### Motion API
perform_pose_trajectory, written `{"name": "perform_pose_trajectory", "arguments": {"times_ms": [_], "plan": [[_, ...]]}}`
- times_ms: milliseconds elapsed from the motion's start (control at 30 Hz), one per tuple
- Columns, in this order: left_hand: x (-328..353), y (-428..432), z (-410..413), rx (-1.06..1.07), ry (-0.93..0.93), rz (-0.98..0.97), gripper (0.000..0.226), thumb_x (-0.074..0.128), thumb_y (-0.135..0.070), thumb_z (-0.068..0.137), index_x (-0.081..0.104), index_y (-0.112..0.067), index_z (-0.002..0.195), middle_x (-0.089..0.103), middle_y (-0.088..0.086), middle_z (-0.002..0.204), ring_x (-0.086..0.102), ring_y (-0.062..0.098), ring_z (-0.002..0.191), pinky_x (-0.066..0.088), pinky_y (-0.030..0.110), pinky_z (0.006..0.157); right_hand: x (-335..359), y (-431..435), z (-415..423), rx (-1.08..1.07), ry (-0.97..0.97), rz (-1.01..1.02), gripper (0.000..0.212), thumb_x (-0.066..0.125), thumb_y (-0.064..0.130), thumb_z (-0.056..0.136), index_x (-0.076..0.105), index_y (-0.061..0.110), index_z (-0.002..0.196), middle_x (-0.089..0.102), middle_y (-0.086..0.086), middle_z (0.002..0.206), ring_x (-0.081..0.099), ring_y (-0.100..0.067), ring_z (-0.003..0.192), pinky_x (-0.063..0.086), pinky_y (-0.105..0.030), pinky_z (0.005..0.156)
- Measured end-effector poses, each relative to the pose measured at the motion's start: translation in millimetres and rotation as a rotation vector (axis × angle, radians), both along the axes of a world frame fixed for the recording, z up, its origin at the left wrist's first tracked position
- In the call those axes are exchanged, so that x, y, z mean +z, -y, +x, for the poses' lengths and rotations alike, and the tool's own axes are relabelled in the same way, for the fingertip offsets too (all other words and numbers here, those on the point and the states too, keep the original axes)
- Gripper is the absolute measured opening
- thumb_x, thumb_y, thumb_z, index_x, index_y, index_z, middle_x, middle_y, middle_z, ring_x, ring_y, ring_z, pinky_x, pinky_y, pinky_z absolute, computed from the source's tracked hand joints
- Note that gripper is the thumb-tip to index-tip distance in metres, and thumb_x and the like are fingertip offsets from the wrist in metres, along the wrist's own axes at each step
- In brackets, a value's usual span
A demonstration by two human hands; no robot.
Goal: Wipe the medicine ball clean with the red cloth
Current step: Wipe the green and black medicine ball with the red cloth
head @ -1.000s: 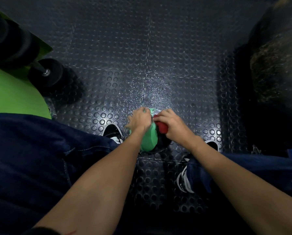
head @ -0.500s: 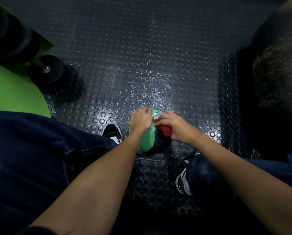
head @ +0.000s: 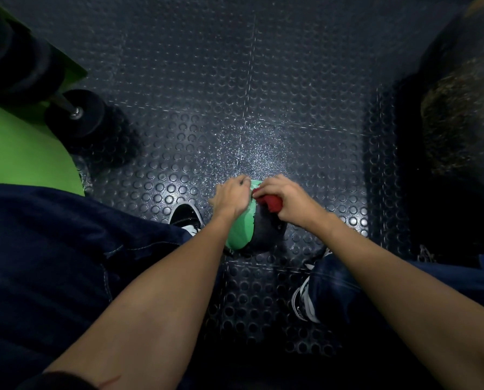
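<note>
The medicine ball (head: 239, 232) is gripped by the curled left hand (head: 231, 197); the red cloth (head: 271, 203), clutched in the right hand (head: 290, 198), is pressed on top. Wiping seems unfinished.

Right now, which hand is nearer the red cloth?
Right. The right hand grips the red cloth against the medicine ball; the left hand holds the ball's green side, just left of the cloth.

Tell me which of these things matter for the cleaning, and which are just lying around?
In use: ball; cloth; left hand, holding the ball; right hand, gripping the cloth.
Lying about: dumbbell; green surface.
</note>
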State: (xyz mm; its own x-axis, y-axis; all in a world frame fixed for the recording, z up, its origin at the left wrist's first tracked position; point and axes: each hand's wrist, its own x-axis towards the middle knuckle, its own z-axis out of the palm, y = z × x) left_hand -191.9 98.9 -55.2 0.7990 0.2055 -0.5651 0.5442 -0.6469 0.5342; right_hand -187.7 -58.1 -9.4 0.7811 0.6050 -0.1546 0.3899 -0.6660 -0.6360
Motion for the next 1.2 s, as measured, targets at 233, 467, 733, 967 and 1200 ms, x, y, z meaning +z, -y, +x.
{"name": "perform_pose_trajectory", "arguments": {"times_ms": [233,467,733,967,1200], "plan": [[-3,-1,-4,0.007,0.026,0.011,0.044,0.028,-0.049,0.105,0.056,-0.034,0.135,0.060,-0.004,0.134,0.048,0.027,0.130,0.033,0.063,0.110,-5,-4,-4,-0.095,-0.011,0.005,0.042,0.064,-0.008,0.071,0.068,0.014,0.106,0.061,0.003,0.101,0.049,-0.018,0.098,0.043,-0.033,0.089],[-5,4,-6,0.018,0.019,0.015,0.046,0.027,-0.051,0.104,0.056,-0.032,0.134,0.060,-0.002,0.132,0.049,0.028,0.127,0.035,0.062,0.107,-1,-7,-5,-0.146,-0.009,-0.019,0.041,0.061,-0.008,0.068,0.068,0.015,0.101,0.057,0.007,0.092,0.047,-0.016,0.091,0.045,-0.036,0.083],[-3,6,-6,0.025,0.000,0.047,0.039,0.028,-0.048,0.104,0.062,-0.032,0.116,0.062,-0.001,0.121,0.050,0.026,0.121,0.036,0.058,0.106,5,-16,-15,-0.230,-0.013,-0.034,0.034,0.059,-0.008,0.070,0.068,0.011,0.096,0.055,0.002,0.090,0.045,-0.019,0.090,0.043,-0.034,0.081],[-5,10,-7,0.085,-0.004,0.075,0.038,0.026,-0.044,0.101,0.058,-0.027,0.095,0.059,-0.003,0.106,0.051,0.022,0.108,0.038,0.056,0.102,10,-23,-19,-0.229,-0.007,-0.065,0.033,0.058,-0.007,0.071,0.069,0.010,0.097,0.055,0.002,0.088,0.044,-0.017,0.088,0.043,-0.033,0.080],[-4,13,-11,0.056,0.001,0.077,0.038,0.027,-0.043,0.105,0.059,-0.025,0.112,0.058,0.000,0.128,0.045,0.027,0.128,0.030,0.062,0.110,6,-23,-19,-0.328,0.019,-0.101,0.028,0.059,-0.007,0.075,0.068,0.010,0.095,0.052,0.005,0.088,0.041,-0.014,0.087,0.040,-0.027,0.079]]}}
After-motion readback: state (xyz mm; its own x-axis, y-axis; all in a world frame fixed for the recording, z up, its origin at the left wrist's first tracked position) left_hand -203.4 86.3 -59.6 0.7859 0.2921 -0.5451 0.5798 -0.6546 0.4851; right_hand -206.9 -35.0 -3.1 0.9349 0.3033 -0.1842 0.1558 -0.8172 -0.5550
